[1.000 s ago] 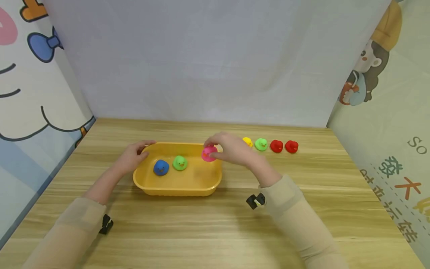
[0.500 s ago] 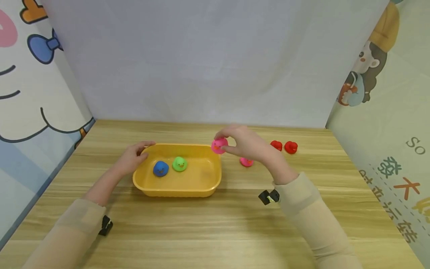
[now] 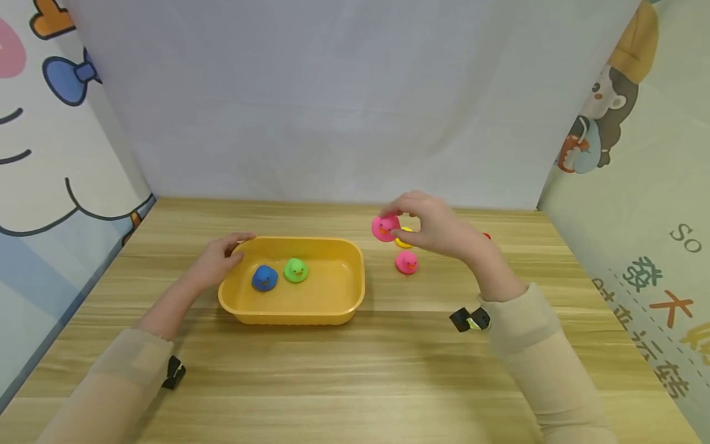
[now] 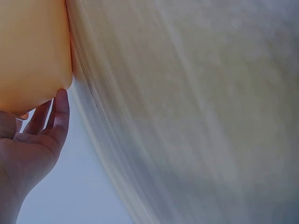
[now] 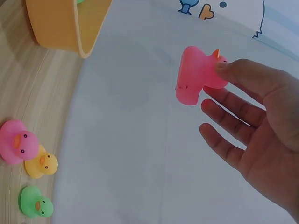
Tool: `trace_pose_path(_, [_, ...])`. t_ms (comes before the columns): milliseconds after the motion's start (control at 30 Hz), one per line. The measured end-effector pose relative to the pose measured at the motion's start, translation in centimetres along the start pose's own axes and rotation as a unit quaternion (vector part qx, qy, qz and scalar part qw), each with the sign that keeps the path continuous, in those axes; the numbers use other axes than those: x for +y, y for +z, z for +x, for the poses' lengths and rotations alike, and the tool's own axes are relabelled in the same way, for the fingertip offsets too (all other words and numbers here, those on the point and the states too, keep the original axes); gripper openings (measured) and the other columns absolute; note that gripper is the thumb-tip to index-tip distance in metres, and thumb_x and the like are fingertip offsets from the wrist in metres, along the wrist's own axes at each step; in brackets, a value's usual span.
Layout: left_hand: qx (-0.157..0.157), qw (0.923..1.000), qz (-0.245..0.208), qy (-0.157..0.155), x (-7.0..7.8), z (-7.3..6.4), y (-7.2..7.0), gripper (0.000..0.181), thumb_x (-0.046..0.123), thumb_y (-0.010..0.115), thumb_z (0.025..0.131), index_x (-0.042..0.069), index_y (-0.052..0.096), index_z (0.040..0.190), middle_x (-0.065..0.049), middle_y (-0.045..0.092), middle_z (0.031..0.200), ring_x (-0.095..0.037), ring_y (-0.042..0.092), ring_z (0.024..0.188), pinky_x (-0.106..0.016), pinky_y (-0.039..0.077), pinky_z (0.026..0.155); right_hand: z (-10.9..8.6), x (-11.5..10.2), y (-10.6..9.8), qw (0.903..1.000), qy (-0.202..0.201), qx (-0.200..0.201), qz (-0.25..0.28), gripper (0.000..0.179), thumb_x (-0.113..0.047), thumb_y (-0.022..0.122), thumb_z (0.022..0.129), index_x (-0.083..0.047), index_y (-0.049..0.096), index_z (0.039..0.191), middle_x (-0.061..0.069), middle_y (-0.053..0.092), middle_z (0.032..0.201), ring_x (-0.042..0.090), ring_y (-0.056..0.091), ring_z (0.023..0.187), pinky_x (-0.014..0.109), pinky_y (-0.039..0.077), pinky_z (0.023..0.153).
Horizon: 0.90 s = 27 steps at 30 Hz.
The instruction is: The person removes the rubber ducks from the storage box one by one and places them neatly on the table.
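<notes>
At the tub's left end my left hand (image 3: 217,262) grips the rim of the yellow plastic tub (image 3: 299,317), thumb over the edge. The left wrist view shows fingers (image 4: 60,116) against the tub's outer wall. Inside the tub sit a blue rubber duck (image 3: 265,279) and a green rubber duck (image 3: 296,270). My right hand (image 3: 438,229) pinches a pink rubber duck (image 3: 384,229) by its head between thumb and finger, raised above the table to the right of the tub. In the right wrist view the duck (image 5: 189,77) appears turned sideways, its flat base showing.
Right of the tub, another pink duck (image 3: 407,263) stands on the wooden table (image 3: 333,382), with a yellow duck (image 3: 403,244) behind it, partly covered by the right thumb. The right wrist view shows a green duck (image 5: 32,203) in that group. A red sliver (image 3: 487,235) shows behind the right wrist.
My right hand has carried the pink duck from over the tub's right end up and rightward, out past the rim. The left hand and tub have hardly moved.
</notes>
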<state>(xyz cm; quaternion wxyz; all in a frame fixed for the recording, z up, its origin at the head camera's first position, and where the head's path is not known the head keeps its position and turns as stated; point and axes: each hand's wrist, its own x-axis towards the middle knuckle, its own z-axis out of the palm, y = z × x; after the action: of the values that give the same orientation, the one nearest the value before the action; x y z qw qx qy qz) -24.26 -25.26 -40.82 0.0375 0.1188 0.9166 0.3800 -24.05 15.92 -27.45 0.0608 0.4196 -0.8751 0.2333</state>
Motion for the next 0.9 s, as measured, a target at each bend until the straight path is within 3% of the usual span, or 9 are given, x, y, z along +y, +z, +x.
trace_pose_path(233, [-0.001, 1.0000, -0.006, 0.004, 0.0, -0.1, 0.0, 0.042, 0.003, 0.047, 0.097, 0.004, 0.045, 0.139, -0.016, 0.052, 0.094, -0.013, 0.032, 0.056, -0.025, 0.035, 0.057, -1.5, 1.2, -0.4, 0.9998, -0.010, 0.014, -0.010, 0.026, -0.004, 0.073, 0.079, -0.007, 0.067, 0.105, 0.003, 0.064, 0.098, 0.017, 0.055, 0.090, 0.036, 0.048, 0.078])
trace_pose_path(300, [-0.002, 1.0000, -0.006, 0.003, 0.0, 0.0, 0.1, 0.042, 0.003, 0.046, 0.097, 0.005, 0.045, 0.139, -0.016, 0.048, 0.086, -0.013, 0.031, 0.054, -0.025, 0.034, 0.056, -2.0, 1.5, -0.4, 0.9998, -0.007, 0.015, -0.008, 0.026, -0.004, 0.072, 0.080, -0.007, 0.067, 0.105, 0.002, 0.064, 0.098, 0.016, 0.055, 0.089, 0.036, 0.048, 0.077])
trace_pose_path(367, [-0.003, 1.0000, -0.006, -0.001, 0.0, 0.0, 0.1, 0.042, 0.003, 0.046, 0.097, 0.005, 0.045, 0.139, -0.017, 0.050, 0.089, -0.013, 0.032, 0.054, -0.025, 0.035, 0.056, -2.4, 1.8, -0.5, 0.9998, -0.005, 0.015, -0.009, 0.027, -0.003, 0.072, 0.080, -0.007, 0.066, 0.105, 0.002, 0.064, 0.098, 0.015, 0.055, 0.089, 0.035, 0.048, 0.077])
trace_pose_path(533, [-0.007, 1.0000, -0.004, -0.006, -0.1, 0.1, 0.1, 0.042, 0.003, 0.045, 0.097, 0.006, 0.045, 0.139, -0.023, 0.052, 0.123, -0.017, 0.036, 0.060, -0.027, 0.038, 0.062, -3.4, 2.7, -0.6, 0.9998, -0.003, 0.014, -0.013, 0.027, -0.001, 0.073, 0.079, -0.008, 0.066, 0.104, 0.001, 0.064, 0.099, 0.016, 0.056, 0.089, 0.034, 0.048, 0.076])
trace_pose_path(667, [-0.006, 1.0000, 0.003, 0.000, 0.0, 0.1, 0.1, 0.042, 0.003, 0.045, 0.097, 0.005, 0.045, 0.139, -0.025, 0.045, 0.136, -0.021, 0.041, 0.068, -0.030, 0.039, 0.067, -4.2, 3.5, -0.6, 0.9998, 0.007, 0.010, -0.014, 0.027, 0.000, 0.073, 0.078, -0.008, 0.066, 0.103, 0.001, 0.064, 0.100, 0.016, 0.057, 0.089, 0.033, 0.049, 0.075])
trace_pose_path(900, [-0.007, 1.0000, 0.002, -0.004, 0.0, 0.1, 0.0, 0.042, 0.003, 0.046, 0.097, 0.006, 0.045, 0.139, -0.024, 0.051, 0.125, -0.018, 0.036, 0.060, -0.028, 0.037, 0.061, -5.5, 5.1, -0.4, 0.9991, 0.041, -0.003, -0.012, 0.029, 0.000, 0.072, 0.079, -0.009, 0.066, 0.105, 0.001, 0.065, 0.104, 0.016, 0.057, 0.093, 0.034, 0.050, 0.077])
